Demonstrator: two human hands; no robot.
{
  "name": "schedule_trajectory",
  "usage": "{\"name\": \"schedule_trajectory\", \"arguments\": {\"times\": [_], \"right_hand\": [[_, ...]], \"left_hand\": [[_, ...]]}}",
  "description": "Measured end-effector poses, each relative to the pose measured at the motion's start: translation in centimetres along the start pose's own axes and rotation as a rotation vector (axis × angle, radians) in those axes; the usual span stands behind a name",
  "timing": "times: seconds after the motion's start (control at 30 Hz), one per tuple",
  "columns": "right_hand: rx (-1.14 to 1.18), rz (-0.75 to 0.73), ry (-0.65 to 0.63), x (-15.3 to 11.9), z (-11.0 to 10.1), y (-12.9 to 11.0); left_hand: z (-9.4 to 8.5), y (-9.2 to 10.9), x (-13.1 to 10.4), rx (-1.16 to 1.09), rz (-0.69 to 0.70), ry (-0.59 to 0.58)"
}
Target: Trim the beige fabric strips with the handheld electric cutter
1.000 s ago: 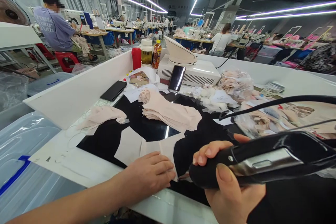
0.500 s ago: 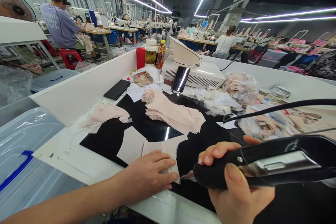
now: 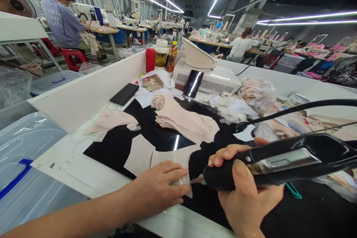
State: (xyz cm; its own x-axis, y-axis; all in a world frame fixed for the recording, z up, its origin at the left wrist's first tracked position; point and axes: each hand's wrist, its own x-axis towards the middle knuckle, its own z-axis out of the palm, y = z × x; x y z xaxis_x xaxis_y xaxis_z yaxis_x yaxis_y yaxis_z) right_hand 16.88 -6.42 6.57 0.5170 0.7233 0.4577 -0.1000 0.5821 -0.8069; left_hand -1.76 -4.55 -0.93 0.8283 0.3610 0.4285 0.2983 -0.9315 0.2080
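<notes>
My left hand (image 3: 161, 187) lies flat with fingers stretched over a pale beige fabric piece (image 3: 166, 157) at the table's front edge. Wrapped round a black corded handheld tool (image 3: 281, 161) with a metal plate on its side is my right hand (image 3: 247, 193). The tool's narrow metal tip (image 3: 198, 180) points left and meets the fabric's right edge, close to my left fingertips. Whether it presses on the cloth I cannot tell. Another beige piece (image 3: 139, 155) adjoins on the left. Behind them lies a stack of beige fabric pieces (image 3: 186, 119).
A crumpled beige cloth (image 3: 114, 121) and a phone (image 3: 124, 94) lie at left. A second phone (image 3: 193, 84) leans against a white machine (image 3: 206, 76). Bagged scraps (image 3: 256, 93) fill the right back. The tool's black cable (image 3: 301, 108) arches across the right; a teal clip (image 3: 293, 190) lies below.
My right hand has moved the black tool slightly left, bringing its tip to the fabric's edge. The teal clip has come into view. My left hand stays on the fabric.
</notes>
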Motion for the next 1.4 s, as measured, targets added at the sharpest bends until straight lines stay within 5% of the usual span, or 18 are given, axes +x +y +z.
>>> {"name": "schedule_trajectory", "arguments": {"times": [0.4, 0.63, 0.77, 1.03, 1.4], "right_hand": [[0.006, -0.006, 0.017, 0.8, 0.4, 1.0], [0.002, -0.007, -0.035, 0.0, -0.2, -0.2], [0.008, -0.015, -0.061, -0.6, -0.7, -0.9], [0.005, -0.021, -0.082, -1.0, -1.2, -0.3], [-0.003, -0.028, -0.101, -1.3, -1.4, -0.4]], "left_hand": [[-0.1, 0.2, 0.3, -0.012, -0.012, 0.027], [2.1, 2.8, -1.6, 0.130, 0.003, 0.086], [1.0, 3.7, -1.5, 0.189, 0.041, 0.099], [-1.1, 1.0, 1.5, 0.079, 0.172, 0.017], [-1.5, -2.2, 0.7, -0.060, 0.126, -0.057]]}}
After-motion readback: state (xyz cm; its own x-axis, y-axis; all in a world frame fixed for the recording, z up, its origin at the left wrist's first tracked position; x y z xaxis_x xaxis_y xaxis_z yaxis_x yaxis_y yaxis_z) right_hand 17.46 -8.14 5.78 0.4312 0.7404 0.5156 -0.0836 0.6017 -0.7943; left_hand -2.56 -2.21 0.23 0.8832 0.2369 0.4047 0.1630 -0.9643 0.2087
